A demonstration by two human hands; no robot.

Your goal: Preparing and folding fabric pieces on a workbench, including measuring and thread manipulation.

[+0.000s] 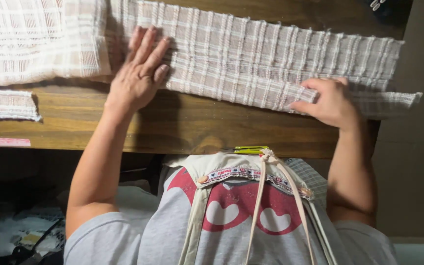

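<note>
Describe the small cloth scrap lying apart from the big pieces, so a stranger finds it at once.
Start at the wooden table and go to its left edge. Below the folded plaid cloth lies the small plaid scrap, alone. No hand touches it, and it is far shorter than the long strip.

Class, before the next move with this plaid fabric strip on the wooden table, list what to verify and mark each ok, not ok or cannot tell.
1. Left hand flat on the plaid fabric strip: ok.
2. Right hand pinching the strip's lower edge: ok.
3. Strip free of ripples: not ok, ridges along it.
4. Strip wholly on the wooden table: not ok, right end overhangs.
5. Small fabric piece apart from the strip: ok.
</note>
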